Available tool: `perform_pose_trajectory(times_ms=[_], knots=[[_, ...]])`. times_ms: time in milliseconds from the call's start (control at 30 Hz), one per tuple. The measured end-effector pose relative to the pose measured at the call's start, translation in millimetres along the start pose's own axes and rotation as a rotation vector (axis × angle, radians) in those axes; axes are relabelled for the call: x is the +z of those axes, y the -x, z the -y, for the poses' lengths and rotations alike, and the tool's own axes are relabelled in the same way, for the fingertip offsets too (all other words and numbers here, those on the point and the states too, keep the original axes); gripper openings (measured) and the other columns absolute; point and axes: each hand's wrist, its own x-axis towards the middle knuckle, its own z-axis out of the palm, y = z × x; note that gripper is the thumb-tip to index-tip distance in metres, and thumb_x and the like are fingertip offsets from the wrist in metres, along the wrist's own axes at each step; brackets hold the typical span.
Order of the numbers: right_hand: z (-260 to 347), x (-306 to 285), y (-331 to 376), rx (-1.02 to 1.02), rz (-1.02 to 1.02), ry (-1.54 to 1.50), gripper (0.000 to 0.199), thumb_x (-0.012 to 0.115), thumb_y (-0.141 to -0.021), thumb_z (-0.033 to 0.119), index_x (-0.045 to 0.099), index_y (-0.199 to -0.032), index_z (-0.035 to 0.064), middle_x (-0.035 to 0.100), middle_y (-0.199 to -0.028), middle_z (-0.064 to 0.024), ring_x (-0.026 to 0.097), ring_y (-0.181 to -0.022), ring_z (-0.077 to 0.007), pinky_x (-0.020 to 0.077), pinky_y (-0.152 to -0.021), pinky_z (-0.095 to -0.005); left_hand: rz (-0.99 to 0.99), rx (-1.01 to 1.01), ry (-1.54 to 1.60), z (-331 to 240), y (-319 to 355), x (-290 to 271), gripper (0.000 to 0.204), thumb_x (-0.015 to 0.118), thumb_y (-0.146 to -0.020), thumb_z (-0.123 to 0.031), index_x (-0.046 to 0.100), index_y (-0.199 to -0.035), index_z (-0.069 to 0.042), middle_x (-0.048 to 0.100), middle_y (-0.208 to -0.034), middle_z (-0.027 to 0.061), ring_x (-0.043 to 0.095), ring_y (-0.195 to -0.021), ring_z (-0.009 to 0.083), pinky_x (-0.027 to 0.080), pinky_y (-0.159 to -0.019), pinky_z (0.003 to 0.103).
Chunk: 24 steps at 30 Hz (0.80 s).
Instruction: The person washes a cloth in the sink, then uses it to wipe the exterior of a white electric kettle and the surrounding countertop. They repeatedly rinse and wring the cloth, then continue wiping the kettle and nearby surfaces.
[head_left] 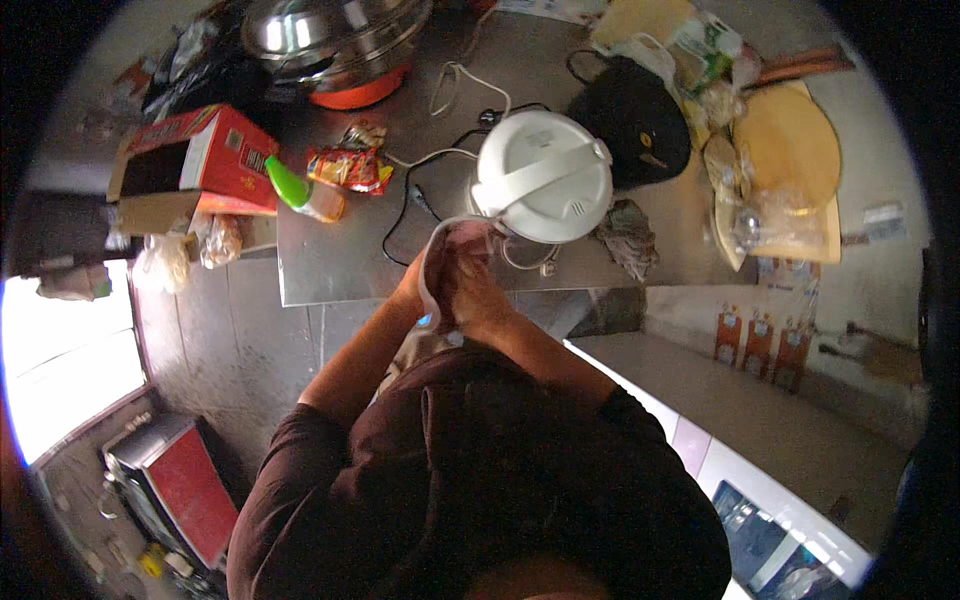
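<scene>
Here, both hands [462, 285] on white cord [430, 275]

On the surface [330, 270] stand one white rice cooker [542, 176], one steel pot [335, 35] and one red carton [200, 155]. There are also one black bag [640, 125], one green-capped bottle [303, 192], one red snack packet [350, 167], one crumpled rag [627, 237] and one round wooden board [787, 145]. Two hands, the left hand [415, 285] and the right hand [470, 290], meet at one white cord [428, 270], and three orange packets [758, 343] line the wall at the right.
</scene>
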Motion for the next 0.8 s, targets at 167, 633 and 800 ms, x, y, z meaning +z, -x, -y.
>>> perform_pose_trajectory(times_ms=[167, 633, 800], knots=[[-27.1, -80.6, -11.9, 0.159, -0.250, -0.245, 0.026, 0.062, -0.085, 0.018, 0.063, -0.105, 0.0008, 0.068, -0.088, -0.0135, 0.065, -0.085, -0.0327, 0.0524, -0.076, -0.0416, 0.087, -0.046, 0.912, 45.6, 1.4, -0.6, 0.034, 0.050, -0.095, -0.039, 0.053, -0.109, -0.008, 0.054, -0.098, 0.0037, 0.054, -0.087, 0.0182, 0.044, -0.080, 0.032], [-184.7, -125.5, -69.5, 0.068, -0.059, 0.112, 0.036, 0.053, -0.092, 0.022, 0.060, -0.064, 0.0006, 0.060, -0.066, -0.0124, 0.059, -0.064, -0.0328, 0.0457, -0.059, -0.0396, -0.510, 0.579, -0.080, 108.1, -126.2, 32.2, 0.054, 0.028, -0.102, -0.033, 0.030, -0.139, 0.006, 0.036, -0.139, 0.0229, 0.031, -0.131, 0.0350, 0.021, -0.111, 0.038], [-183.6, -122.8, -74.4, -0.018, -0.097, 0.099, 0.032, 0.054, -0.090, 0.018, 0.059, -0.063, 0.0021, 0.059, -0.065, -0.0117, 0.057, -0.062, -0.0320, 0.0446, -0.059, -0.0395, -0.542, 0.330, -0.578, 70.2, -179.5, -41.0, 0.037, 0.032, -0.095, -0.019, 0.052, -0.119, 0.002, 0.053, -0.120, 0.0255, 0.045, -0.117, 0.0396, 0.032, -0.104, 0.041]])
